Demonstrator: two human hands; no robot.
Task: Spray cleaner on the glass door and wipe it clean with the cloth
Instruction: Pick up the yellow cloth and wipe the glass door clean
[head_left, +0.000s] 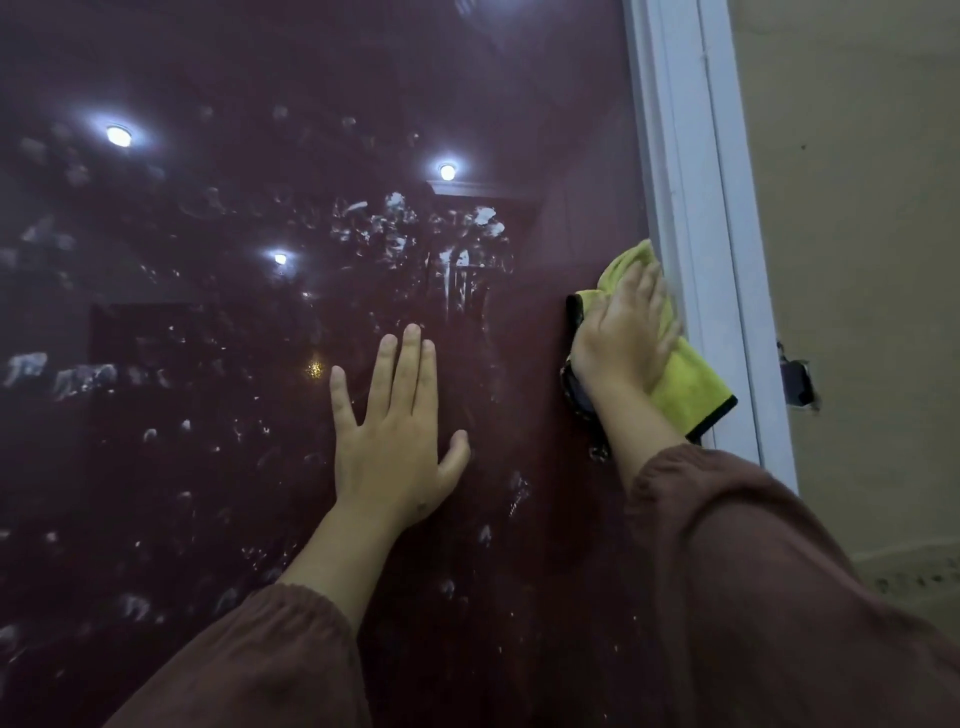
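The dark maroon glass door (234, 312) fills most of the view, dotted with white patches of cleaner foam and smears. My left hand (395, 436) lies flat on the glass near the middle, fingers spread, holding nothing. My right hand (623, 332) presses a yellow-green cloth (685, 384) with a black hem against the glass at the door's right edge, next to the frame. The hand is slightly blurred. No spray bottle is in view.
A pale grey-white door frame (696, 208) runs down the right of the glass. Beyond it is a beige wall (857, 208) with a small dark hole (797, 382). Ceiling lights reflect in the glass (118, 136). Both my arms wear brown sleeves.
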